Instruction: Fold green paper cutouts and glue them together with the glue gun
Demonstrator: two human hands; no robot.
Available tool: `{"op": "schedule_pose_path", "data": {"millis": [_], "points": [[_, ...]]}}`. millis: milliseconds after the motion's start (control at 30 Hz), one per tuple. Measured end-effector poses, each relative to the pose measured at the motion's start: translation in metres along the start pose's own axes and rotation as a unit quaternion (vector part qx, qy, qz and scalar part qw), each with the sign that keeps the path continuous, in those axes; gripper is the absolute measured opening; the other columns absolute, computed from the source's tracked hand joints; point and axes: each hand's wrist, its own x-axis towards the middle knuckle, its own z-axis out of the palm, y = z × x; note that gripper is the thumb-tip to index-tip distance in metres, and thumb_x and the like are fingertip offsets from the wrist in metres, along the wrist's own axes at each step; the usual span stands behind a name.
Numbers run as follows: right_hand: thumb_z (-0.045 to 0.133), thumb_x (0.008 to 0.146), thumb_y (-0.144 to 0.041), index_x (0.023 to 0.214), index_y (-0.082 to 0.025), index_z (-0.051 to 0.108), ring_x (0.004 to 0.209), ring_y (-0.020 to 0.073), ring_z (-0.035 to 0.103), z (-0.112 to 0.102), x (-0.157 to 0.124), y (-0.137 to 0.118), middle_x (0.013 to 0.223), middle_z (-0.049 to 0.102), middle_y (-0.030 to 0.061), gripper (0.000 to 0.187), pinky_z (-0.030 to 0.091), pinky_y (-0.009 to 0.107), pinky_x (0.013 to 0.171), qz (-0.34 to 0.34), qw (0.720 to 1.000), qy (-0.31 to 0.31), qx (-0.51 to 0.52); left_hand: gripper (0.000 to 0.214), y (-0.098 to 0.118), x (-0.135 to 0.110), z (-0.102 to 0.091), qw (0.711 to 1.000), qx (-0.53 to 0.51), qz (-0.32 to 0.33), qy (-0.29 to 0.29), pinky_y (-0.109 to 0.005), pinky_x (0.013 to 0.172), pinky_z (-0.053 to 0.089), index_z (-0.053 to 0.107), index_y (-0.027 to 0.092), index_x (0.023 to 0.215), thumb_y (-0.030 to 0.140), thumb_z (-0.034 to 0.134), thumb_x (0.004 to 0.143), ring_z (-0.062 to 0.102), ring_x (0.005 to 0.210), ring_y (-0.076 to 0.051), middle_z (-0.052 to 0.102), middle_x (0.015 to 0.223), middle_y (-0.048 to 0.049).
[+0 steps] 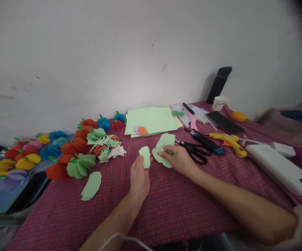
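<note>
My left hand (139,177) is closed on a small folded piece of light green paper (145,156), held upright just above the red checked cloth (166,205). My right hand (178,158) rests on the cloth to its right, fingers pinched on a flat pile of green paper cut-outs (163,148). Black scissors (196,150) lie just right of my right hand. A loose green cut-out (91,185) lies to the left of my left arm.
Several coloured paper fruit shapes (51,153) and paper scraps (106,144) lie at the left. Green paper sheets (151,119) are at the back. A yellow glue gun (231,141), a phone (224,122), a paper cup (219,103) and a white device (281,169) are at the right.
</note>
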Motion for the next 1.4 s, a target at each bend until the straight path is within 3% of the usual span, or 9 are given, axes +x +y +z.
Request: {"op": "schedule_pose_path", "data": {"millis": [100,233,300,467,600,733,833,1067,1400], "points": [[0.056,0.079,-0.03,0.077,-0.02,0.057,0.056,0.0128,0.049,-0.001,0.0,0.0,0.061,0.055,-0.0032,0.011,0.031,0.022,0.052,0.007,0.999,0.023,-0.027,0.014,-0.003,0.0,-0.001,1.0,0.021,0.022,-0.008,-0.032,0.082,0.047,0.063,0.015,0.075,0.026,0.055,0.077,0.059,0.08,-0.015,0.063,0.078,-0.0026],[0.056,0.08,-0.026,0.099,-0.02,0.053,0.055,0.0138,0.05,0.0,-0.003,0.0,0.062,0.055,-0.0037,0.02,0.031,0.022,0.052,0.001,0.997,0.035,-0.075,0.018,-0.01,0.0,-0.003,0.997,0.058,0.033,-0.034,-0.032,0.082,0.045,0.063,0.014,0.08,0.029,0.053,0.078,0.058,0.079,-0.015,0.063,0.078,-0.0024],[0.049,0.084,-0.023,0.092,-0.02,0.056,0.054,0.013,0.049,0.002,-0.005,0.001,0.061,0.056,-0.0034,0.01,0.03,0.022,0.052,-0.037,0.996,0.001,-0.077,0.02,-0.014,0.0,-0.005,0.994,0.09,0.041,-0.039,-0.032,0.085,0.044,0.064,0.014,0.084,0.031,0.052,0.079,0.058,0.083,-0.016,0.064,0.085,-0.0042],[0.046,0.087,-0.018,0.077,-0.019,0.065,0.064,0.0131,0.054,0.008,-0.006,0.004,0.072,0.066,0.0023,0.021,0.033,0.022,0.059,-0.111,0.984,-0.058,-0.123,0.026,-0.022,0.0,-0.009,0.978,0.19,0.068,-0.06,-0.032,0.088,0.042,0.063,0.015,0.092,0.034,0.048,0.082,0.057,0.096,-0.02,0.065,0.097,-0.0088],[0.046,0.089,-0.024,0.068,-0.018,0.065,0.057,0.0128,0.051,0.008,-0.007,-0.003,0.064,0.064,0.0025,0.028,0.03,0.024,0.056,-0.09,0.982,-0.062,-0.154,0.028,-0.023,0.0,-0.011,0.97,0.222,0.074,-0.07,-0.032,0.09,0.041,0.064,0.015,0.095,0.034,0.047,0.083,0.057,0.097,-0.02,0.065,0.097,-0.0084],[0.039,0.092,-0.033,0.069,-0.017,0.065,0.055,0.0127,0.052,0.006,-0.01,-0.012,0.062,0.064,0.0023,0.038,0.03,0.024,0.055,-0.076,0.989,-0.05,-0.118,0.028,-0.022,0.0,-0.011,0.963,0.24,0.09,-0.084,-0.032,0.091,0.041,0.064,0.015,0.097,0.032,0.047,0.083,0.056,0.102,-0.021,0.064,0.103,-0.009],[0.048,0.087,-0.039,0.082,-0.018,0.067,0.06,0.013,0.055,0.008,-0.01,-0.012,0.071,0.068,0.0026,0.029,0.031,0.023,0.056,-0.066,0.994,-0.034,-0.083,0.028,-0.022,0.0,-0.011,0.962,0.236,0.099,-0.098,-0.031,0.092,0.04,0.064,0.015,0.099,0.031,0.047,0.082,0.054,0.106,-0.021,0.062,0.109,-0.0099],[0.048,0.088,-0.027,0.063,-0.018,0.059,0.051,0.0111,0.045,0.008,-0.006,-0.002,0.057,0.057,-0.0013,0.029,0.027,0.023,0.052,-0.063,0.993,-0.013,-0.1,0.025,-0.019,0.002,-0.009,0.986,0.139,0.07,-0.066,-0.033,0.089,0.043,0.062,0.014,0.093,0.032,0.049,0.082,0.057,0.098,-0.019,0.063,0.103,-0.0083],[0.058,0.079,-0.031,0.073,-0.02,0.062,0.055,0.0126,0.05,0.006,-0.001,0.001,0.062,0.061,-0.0018,0.013,0.03,0.023,0.052,0.001,0.997,0.021,-0.07,0.024,-0.014,0.004,-0.009,0.987,0.132,0.085,-0.04,-0.032,0.09,0.041,0.063,0.014,0.088,0.032,0.049,0.081,0.057,0.097,-0.019,0.064,0.101,-0.0072]]}}
